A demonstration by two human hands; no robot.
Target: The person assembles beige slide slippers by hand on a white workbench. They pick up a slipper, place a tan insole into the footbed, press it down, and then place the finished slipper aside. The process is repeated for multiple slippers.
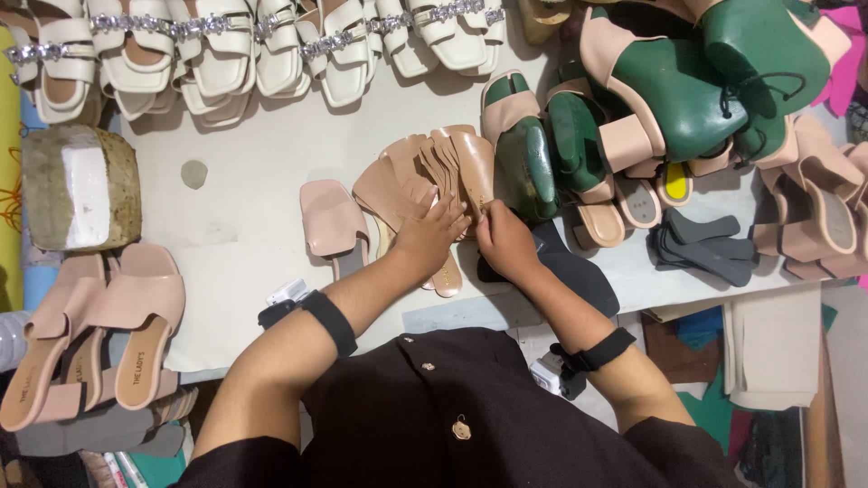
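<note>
— Head view: which way lying, that fan of tan insoles (425, 176)?

— Long axes running from near edge toward far edge of the white table (235, 226), tilted a little leftward at the far ends; rounded toe ends pointing away, fanned like cards. Sitting mid-table, just in front of the body.

— Hands?

— Left hand (432, 233) pressed flat on the fan's near end, fingers curled over it. Right hand (504, 237) just beside, fingertips pinching the edge of the rightmost insole.

— Room around?

— Tight on the right: green shoe lasts with pink uppers (579, 145) touching or nearly touching the fan. Pink sandal upper (330, 217) just left of it. Beyond that, bare table over to a wrapped block (80, 185) at the left edge. Cream sandals (253, 45) in a row along the far edge. Black soles (579, 271) under the right wrist, overhanging the near edge.

— Look of the insoles?

— Thin, flat, matte tan, smooth, narrow at the heel, wider at the toe, overlapping one another.
</note>
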